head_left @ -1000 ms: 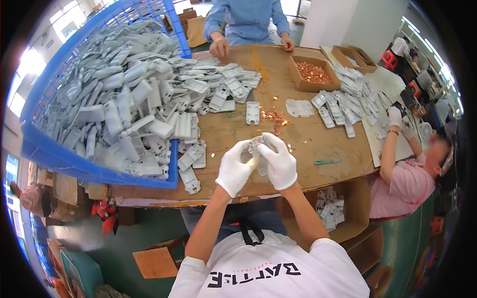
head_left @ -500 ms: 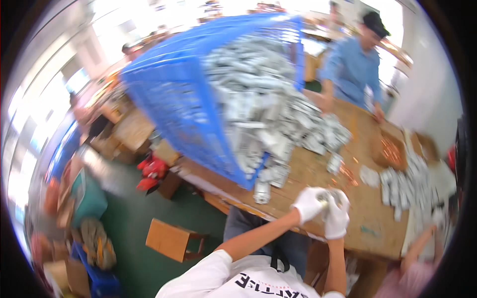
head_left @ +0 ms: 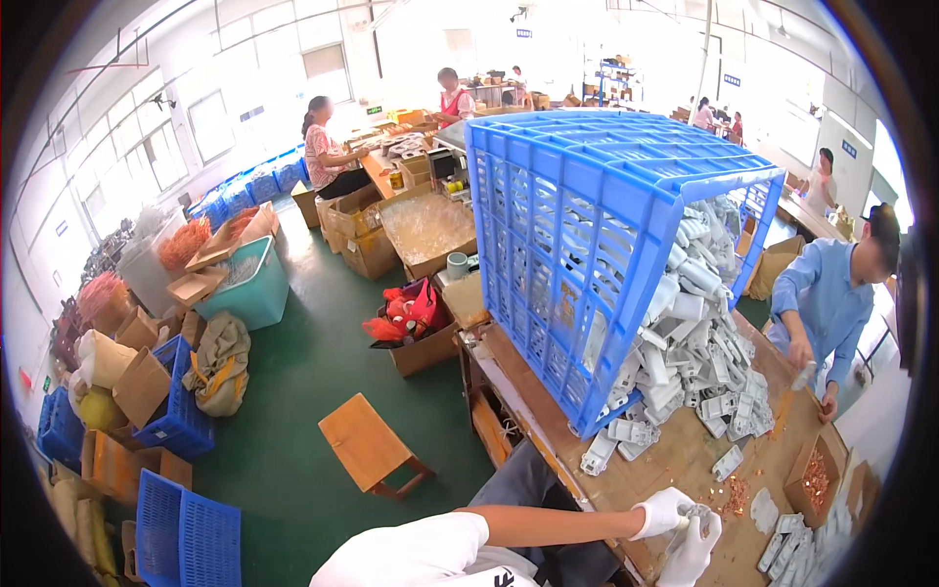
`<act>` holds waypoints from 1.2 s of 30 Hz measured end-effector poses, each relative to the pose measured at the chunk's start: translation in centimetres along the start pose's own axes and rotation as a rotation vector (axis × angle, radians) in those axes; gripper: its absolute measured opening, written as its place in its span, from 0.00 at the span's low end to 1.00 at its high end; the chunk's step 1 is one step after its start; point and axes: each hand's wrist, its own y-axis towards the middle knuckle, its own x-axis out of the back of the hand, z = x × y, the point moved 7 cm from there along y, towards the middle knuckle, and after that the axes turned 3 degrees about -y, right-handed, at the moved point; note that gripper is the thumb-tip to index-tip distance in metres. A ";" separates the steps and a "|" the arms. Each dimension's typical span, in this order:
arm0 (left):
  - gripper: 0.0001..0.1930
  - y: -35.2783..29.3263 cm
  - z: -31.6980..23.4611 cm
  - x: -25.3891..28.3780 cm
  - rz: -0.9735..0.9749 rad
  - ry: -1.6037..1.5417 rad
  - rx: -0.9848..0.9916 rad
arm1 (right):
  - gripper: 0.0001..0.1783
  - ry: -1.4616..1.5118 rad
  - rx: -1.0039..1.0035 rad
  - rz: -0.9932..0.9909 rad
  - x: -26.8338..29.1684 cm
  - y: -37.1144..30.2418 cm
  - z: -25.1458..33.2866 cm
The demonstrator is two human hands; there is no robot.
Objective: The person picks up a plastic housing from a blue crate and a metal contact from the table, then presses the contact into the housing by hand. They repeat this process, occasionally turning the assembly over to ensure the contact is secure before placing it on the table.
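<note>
Over the near edge of the wooden worktable [head_left: 675, 476], my white-gloved hands are close together. My left hand [head_left: 660, 514] and my right hand [head_left: 693, 554] both have their fingers closed round a small light grey plastic piece [head_left: 694, 513], mostly covered by the gloves. Just beyond them lies a single white plastic housing [head_left: 728, 463], beside a scatter of small copper-coloured parts [head_left: 736, 497]. A large heap of similar housings [head_left: 719, 362] spills from a blue plastic crate [head_left: 577, 264] tipped on its side.
Across the table a co-worker in a blue shirt [head_left: 829, 298] handles a piece. A cardboard box of copper parts [head_left: 814, 479] and rows of housings [head_left: 785, 548] are at right. Left on the green floor stand a wooden stool [head_left: 364, 440], a teal bin [head_left: 249, 289] and blue crates [head_left: 186, 533].
My view has swung left and up, so the crate, table and hands appear farther right and more of the room shows. Both hands stay together round the plastic piece.
</note>
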 end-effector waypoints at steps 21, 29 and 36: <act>0.19 0.3 0.4 -3.1 0.230 0.238 -0.175 | 0.18 -0.580 0.598 -0.312 3.8 -2.0 0.7; 0.21 0.1 0.2 0.7 0.219 0.158 -0.067 | 0.17 -0.150 0.011 0.023 1.0 1.7 1.1; 0.26 0.1 1.2 -4.0 0.392 0.041 0.059 | 0.12 0.039 -0.096 -0.158 8.1 -0.6 -1.3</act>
